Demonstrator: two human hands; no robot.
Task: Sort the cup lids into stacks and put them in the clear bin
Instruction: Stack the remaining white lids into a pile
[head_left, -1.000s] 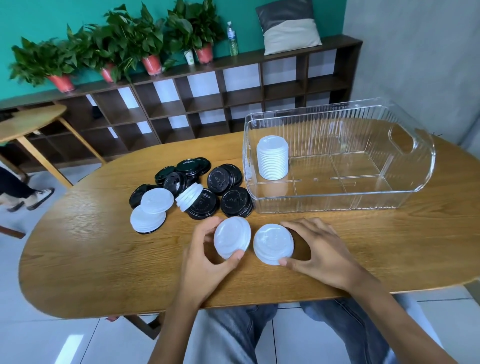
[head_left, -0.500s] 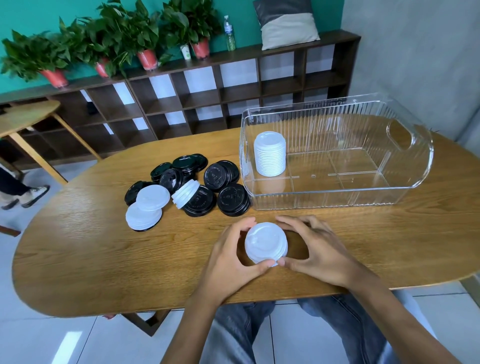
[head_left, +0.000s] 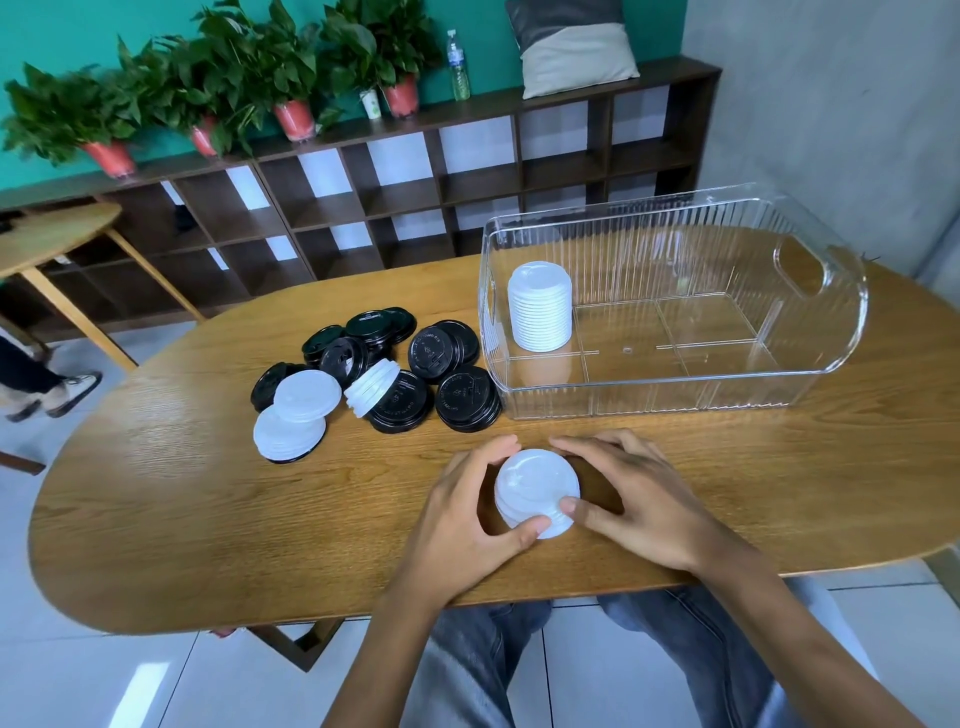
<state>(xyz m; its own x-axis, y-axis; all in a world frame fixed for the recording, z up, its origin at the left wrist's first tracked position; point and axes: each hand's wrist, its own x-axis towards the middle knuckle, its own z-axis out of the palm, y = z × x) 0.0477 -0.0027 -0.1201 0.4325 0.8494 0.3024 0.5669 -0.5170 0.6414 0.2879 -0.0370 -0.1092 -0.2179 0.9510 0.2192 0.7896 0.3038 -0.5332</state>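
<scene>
You have just brought the 2 white piles together: a second ago your left hand (head_left: 467, 514) held one lid apart from the pile under your right hand (head_left: 639, 499), and now there is 1 short white stack (head_left: 536, 492) on the table (head_left: 156, 519) between them. Both hands curl round it, thumbs at the near edge and fingertips at the far edge, squaring it up. It sits just in front of the clear bin (head_left: 841, 291), which already holds 1 taller white stack (head_left: 540, 306) in its left corner. This stack looks ready to go in. Still loose to your left are more white lids (head_left: 298, 415) and the black lids (head_left: 457, 384), so most of the sorting remains.
</scene>
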